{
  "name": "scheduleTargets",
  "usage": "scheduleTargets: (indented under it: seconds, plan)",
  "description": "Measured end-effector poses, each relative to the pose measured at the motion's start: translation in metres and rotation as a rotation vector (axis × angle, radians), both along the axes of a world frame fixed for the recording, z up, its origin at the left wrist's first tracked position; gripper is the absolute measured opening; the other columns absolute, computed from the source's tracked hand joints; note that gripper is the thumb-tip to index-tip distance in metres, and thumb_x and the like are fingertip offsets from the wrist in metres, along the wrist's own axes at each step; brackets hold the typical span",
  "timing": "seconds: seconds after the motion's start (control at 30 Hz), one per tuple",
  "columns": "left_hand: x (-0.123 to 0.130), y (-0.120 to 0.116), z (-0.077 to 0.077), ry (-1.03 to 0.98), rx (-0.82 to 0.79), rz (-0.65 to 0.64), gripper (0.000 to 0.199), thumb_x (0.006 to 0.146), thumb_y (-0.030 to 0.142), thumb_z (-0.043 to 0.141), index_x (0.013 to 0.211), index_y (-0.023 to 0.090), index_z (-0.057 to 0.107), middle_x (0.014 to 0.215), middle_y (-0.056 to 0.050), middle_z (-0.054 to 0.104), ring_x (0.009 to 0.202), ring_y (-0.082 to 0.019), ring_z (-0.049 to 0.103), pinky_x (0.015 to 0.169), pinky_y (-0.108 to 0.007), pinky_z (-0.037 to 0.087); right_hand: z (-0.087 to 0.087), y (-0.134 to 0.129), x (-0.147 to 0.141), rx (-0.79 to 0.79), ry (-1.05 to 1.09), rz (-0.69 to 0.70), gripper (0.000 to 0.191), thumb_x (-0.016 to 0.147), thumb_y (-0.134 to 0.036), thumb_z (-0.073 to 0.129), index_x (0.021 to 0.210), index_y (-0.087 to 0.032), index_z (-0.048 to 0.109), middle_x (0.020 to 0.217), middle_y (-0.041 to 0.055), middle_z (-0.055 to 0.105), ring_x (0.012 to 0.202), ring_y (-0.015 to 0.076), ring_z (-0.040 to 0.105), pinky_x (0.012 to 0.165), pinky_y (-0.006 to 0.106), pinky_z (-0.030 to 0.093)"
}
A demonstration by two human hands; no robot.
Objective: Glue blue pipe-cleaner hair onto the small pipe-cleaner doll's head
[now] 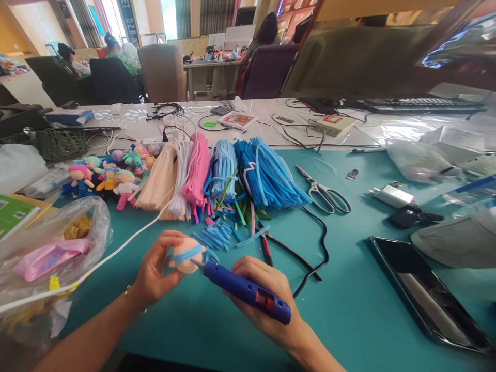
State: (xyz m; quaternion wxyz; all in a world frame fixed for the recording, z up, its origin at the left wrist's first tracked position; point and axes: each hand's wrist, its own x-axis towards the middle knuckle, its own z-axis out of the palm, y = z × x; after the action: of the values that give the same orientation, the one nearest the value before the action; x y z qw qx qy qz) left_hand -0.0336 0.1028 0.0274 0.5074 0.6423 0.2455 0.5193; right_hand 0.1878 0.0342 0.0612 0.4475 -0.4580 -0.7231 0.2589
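My left hand (157, 268) pinches a small peach-coloured doll head (189, 247) between thumb and fingers. A light blue pipe cleaner strip (187, 254) runs across the head, and a blue loop sticks out on its right. My right hand (267, 289) is wrapped round a dark blue glue gun (244, 290). The gun's nozzle points left and meets the head's lower right side; whether it touches cannot be made out. Just beyond the head lies a pile of short cut blue pipe cleaner pieces (215, 235).
Bundles of peach, pink (196, 170) and blue pipe cleaners (271, 178) stand behind. Small finished dolls (110, 173) cluster back left. Scissors (325, 191), pliers (267, 248), a black cable and a phone (422, 294) lie right. A plastic bag (93, 222) sits left; a white cord crosses the mat.
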Motion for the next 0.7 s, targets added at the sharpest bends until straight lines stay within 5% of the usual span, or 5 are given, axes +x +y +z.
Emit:
scheduleTargets:
  seconds: [0.23,0.7]
  plan:
    - [0.0002,-0.0013,0.0027,0.010,-0.022,0.010,0.034,0.073,0.013,0.067,0.106,0.022,0.064,0.106,-0.009,0.060,0.101,-0.026,0.061,0.086,-0.041,0.052,0.0091,0.0001,-0.0027,-0.083,0.126,0.039,0.004,0.083,-0.023,0.062,0.083,-0.020,0.060,0.080,0.0058,0.066,0.068,0.0174,0.060,0.061,0.028,0.049]
    - [0.0004,-0.0017,0.0034,-0.009,-0.001,0.016,0.034,0.072,0.013,0.066,0.105,0.022,0.065,0.104,-0.009,0.061,0.099,-0.025,0.062,0.084,-0.038,0.052,0.0024,0.0002,-0.0056,-0.136,0.104,0.007,0.022,0.080,-0.030,0.065,0.067,-0.021,0.050,0.064,-0.0010,0.055,0.058,0.0136,0.048,0.053,0.025,0.038]
